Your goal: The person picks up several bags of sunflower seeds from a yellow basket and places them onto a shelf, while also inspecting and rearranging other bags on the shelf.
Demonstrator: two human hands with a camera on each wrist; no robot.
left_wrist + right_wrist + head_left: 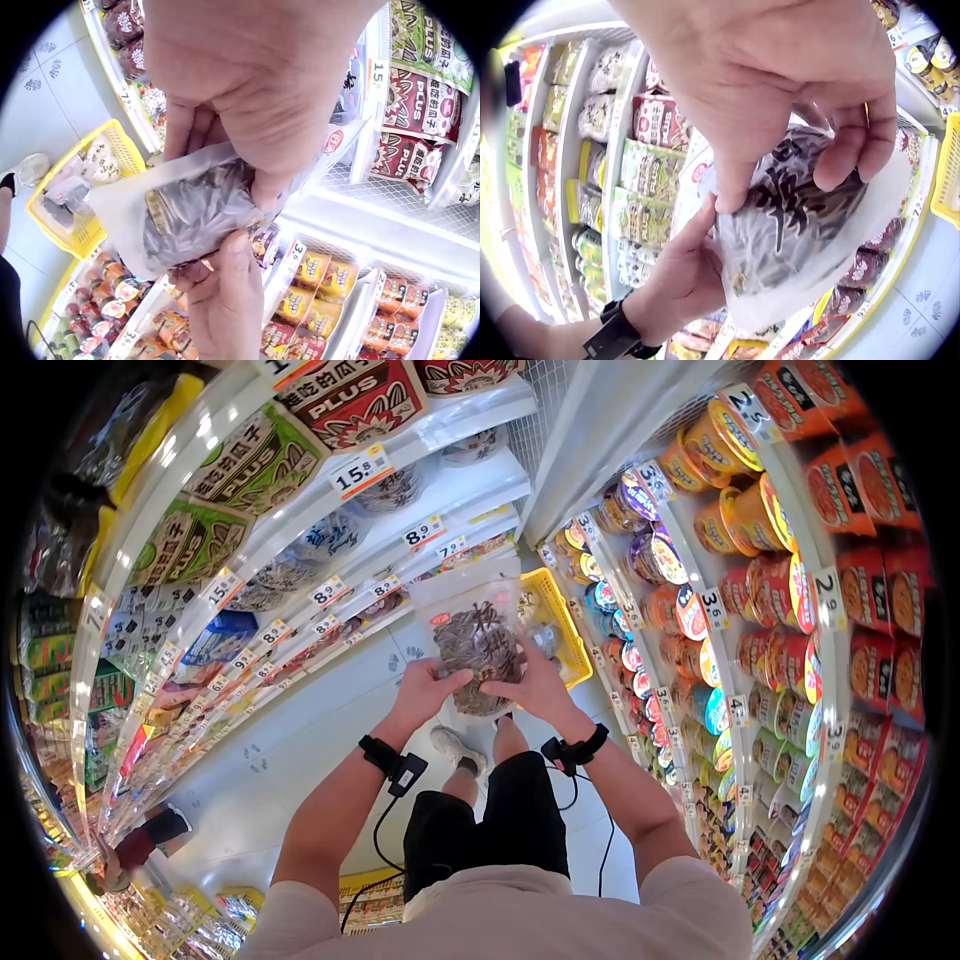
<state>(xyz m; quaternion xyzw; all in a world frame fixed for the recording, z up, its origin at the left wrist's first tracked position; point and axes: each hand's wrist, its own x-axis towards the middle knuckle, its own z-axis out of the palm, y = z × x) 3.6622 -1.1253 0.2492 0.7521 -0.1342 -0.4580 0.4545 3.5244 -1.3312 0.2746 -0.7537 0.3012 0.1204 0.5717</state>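
A clear plastic bag of sunflower seeds (470,645), printed with large black characters, is held up in front of the body. In the head view my left hand (432,688) grips its left edge, thumb across the front. My right hand (537,685) grips the opposite edge, its thumb also pressed on the front. The left wrist view shows the bag (195,214) tilted, its seeds visible through the film. From the right wrist, the printed face of the bag (795,217) shows between both hands, with the right fingers curled over its upper edge.
A yellow shopping basket (574,650) holding several packages stands on the floor just beyond the bag. Shelves with seed bags (250,455) run along the left. Instant noodle cups (770,590) fill the shelves on the right. Another person's leg (158,832) shows at lower left.
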